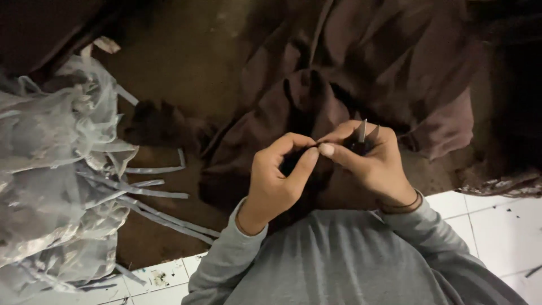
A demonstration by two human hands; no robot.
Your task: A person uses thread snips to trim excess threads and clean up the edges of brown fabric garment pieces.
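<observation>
Head view: A person seated on a white tiled floor (pixel 497 226) works at a spread of dark brown cloth (pixel 350 68) that lies across the middle and far side of the scene. The left hand (pixel 276 178) is clenched around a bunched fold of that cloth, thumb and forefinger pinching it close to where the two hands meet. The right hand (pixel 367 161) is closed on a small pair of metal snips (pixel 361 135), the bright blades poking up between its fingers, just beside the pinched fold.

The cloth looks soft, light and limp; it slumps into deep creases, so it likely needs a firm pinch on a gathered edge, held taut right beside the blades, or it would sag away. The snips appear small, stiff and sharp, best held by the handles.

To the left sits a heap of pale grey sheer fabric (pixel 51 169), with loose grey strips (pixel 152 192) trailing toward the near side. Grey sleeves (pixel 226 260) cover both forearms, and a thin dark band (pixel 402 204) circles the right wrist.
</observation>
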